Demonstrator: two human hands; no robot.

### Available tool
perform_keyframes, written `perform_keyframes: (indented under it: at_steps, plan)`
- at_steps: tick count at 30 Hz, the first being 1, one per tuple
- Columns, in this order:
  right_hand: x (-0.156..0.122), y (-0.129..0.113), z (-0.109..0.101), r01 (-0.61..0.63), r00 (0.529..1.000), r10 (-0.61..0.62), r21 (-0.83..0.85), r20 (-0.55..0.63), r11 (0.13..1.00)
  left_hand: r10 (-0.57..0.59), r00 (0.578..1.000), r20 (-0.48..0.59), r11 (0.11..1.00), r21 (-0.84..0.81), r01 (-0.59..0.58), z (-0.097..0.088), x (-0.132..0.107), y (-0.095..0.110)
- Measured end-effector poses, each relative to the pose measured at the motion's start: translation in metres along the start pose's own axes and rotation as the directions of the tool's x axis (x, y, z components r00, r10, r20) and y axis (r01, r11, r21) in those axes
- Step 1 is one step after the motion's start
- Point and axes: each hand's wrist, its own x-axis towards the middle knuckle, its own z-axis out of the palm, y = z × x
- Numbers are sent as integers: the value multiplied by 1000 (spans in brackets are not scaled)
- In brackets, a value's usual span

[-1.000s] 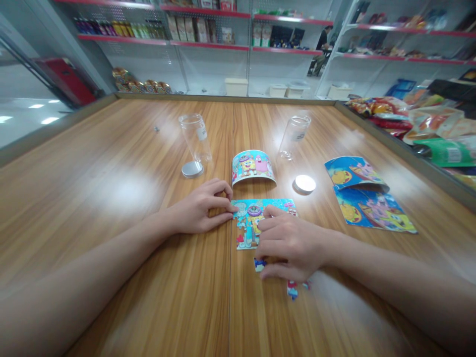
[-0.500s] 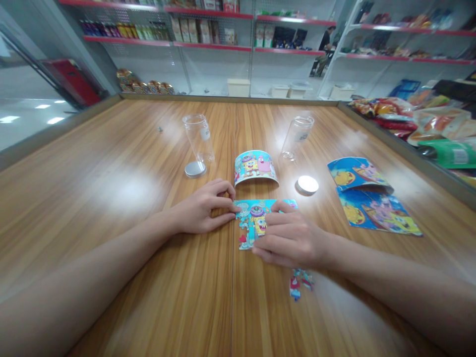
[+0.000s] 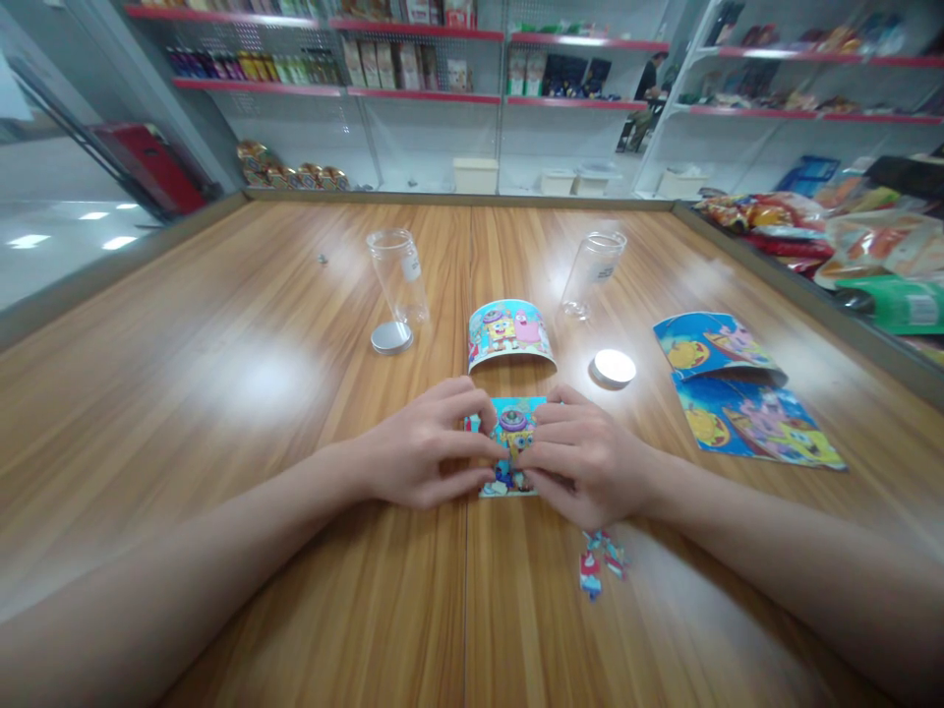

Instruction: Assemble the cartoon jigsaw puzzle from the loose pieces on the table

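A partly assembled cartoon jigsaw puzzle [image 3: 514,433] lies flat on the wooden table [image 3: 221,393] in front of me. My left hand [image 3: 432,452] rests on its left side with fingers curled and pressed onto the pieces. My right hand [image 3: 582,462] covers its right side, fingers bent, fingertips meeting the left hand's over the puzzle. What the fingertips pinch is hidden. A few loose puzzle pieces [image 3: 601,562] lie just below my right wrist.
A curved picture card [image 3: 510,334] stands behind the puzzle. Two clear jars [image 3: 399,277] [image 3: 592,270] with their silver lids [image 3: 390,337] [image 3: 614,367] sit farther back. Two finished puzzle sheets [image 3: 752,413] lie right. Snack bags [image 3: 848,246] line the right edge; shelves stand behind.
Both hands have closed in over the puzzle: the left slid right onto it and the right moved up and left. The loose pieces stay below my right wrist.
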Motion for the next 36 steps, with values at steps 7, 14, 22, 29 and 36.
perform_keyframes:
  at_steps: [7, 14, 22, 29, 36]
  plan:
    - [-2, 3, 2, -18, 999, 16, 38, 44, 999, 59, 996, 70, 998, 0, -60, 3, 3, 8]
    - [-3, 3, 1, -34, 996, 32, 17, 87, 999, 76, 993, 92, 991, -120, -64, -8, 2, -1]
    - [-2, 2, 0, -33, 994, 30, 21, 105, 999, 39, 991, 129, 976, -219, -10, -11, 1, -2]
    - [-3, 3, -1, -38, 992, 34, 27, 124, 999, 23, 988, 154, 972, -234, 14, -14, 2, -3]
    - [-3, 4, -1, -39, 991, 33, 43, 132, 998, 23, 986, 167, 961, -275, 24, -15, 2, -5]
